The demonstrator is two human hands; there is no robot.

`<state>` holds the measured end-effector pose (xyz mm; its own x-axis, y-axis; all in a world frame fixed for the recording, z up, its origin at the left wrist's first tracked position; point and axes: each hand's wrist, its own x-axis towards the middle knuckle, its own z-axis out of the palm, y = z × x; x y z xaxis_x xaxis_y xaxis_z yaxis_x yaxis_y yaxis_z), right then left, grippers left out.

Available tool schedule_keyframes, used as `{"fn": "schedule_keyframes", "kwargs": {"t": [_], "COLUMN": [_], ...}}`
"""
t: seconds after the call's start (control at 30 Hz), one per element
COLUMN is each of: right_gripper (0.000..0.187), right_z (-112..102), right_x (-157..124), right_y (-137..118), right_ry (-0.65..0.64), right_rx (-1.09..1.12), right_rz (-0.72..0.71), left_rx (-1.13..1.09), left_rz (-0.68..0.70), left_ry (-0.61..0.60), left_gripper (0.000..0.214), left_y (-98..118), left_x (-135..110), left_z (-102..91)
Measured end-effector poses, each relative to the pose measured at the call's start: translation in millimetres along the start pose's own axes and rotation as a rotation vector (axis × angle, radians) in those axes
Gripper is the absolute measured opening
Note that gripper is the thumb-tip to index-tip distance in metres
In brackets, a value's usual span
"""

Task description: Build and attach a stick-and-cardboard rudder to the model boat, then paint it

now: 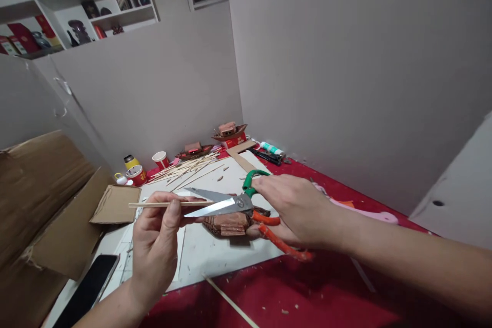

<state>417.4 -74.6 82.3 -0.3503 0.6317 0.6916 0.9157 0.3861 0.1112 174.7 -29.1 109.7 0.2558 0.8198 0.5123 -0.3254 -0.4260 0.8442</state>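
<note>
My left hand [156, 238] pinches a thin wooden stick [154, 205] and holds it level above the table. My right hand [298, 210] grips a pair of scissors [226, 204] with green and orange handles. The blades are parted around the stick's right end. Just below the blades a small brown wooden boat model [228, 224] rests on a white board [215, 251].
A red cloth [307, 297] covers the table. A bundle of sticks [188, 166], paper cups [160, 159], two more boat models [230, 132], a glue tube [272, 148], a phone [87, 292] and an open cardboard box [46, 205] lie around. Another stick [230, 301] lies near me.
</note>
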Motion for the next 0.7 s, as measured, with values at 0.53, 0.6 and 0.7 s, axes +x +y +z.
{"fn": "schedule_keyframes", "kwargs": {"t": [0.53, 0.6, 0.7], "right_gripper": [0.050, 0.049, 0.049], "right_z": [15.8, 15.3, 14.2], "right_x": [-10.7, -11.8, -14.0], "right_y": [10.9, 10.9, 10.8], "right_ry": [-0.113, -0.101, -0.081], "right_rx": [0.096, 0.096, 0.100], "right_rz": [0.051, 0.035, 0.021], "left_rx": [0.036, 0.029, 0.018], "left_rz": [-0.036, -0.050, -0.086], "left_ry": [-0.002, 0.008, 0.013], "left_gripper": [0.008, 0.008, 0.008], "left_y": [-15.5, -16.9, -18.6], "left_x": [4.2, 4.9, 5.5], "left_z": [2.2, 1.8, 1.3]}}
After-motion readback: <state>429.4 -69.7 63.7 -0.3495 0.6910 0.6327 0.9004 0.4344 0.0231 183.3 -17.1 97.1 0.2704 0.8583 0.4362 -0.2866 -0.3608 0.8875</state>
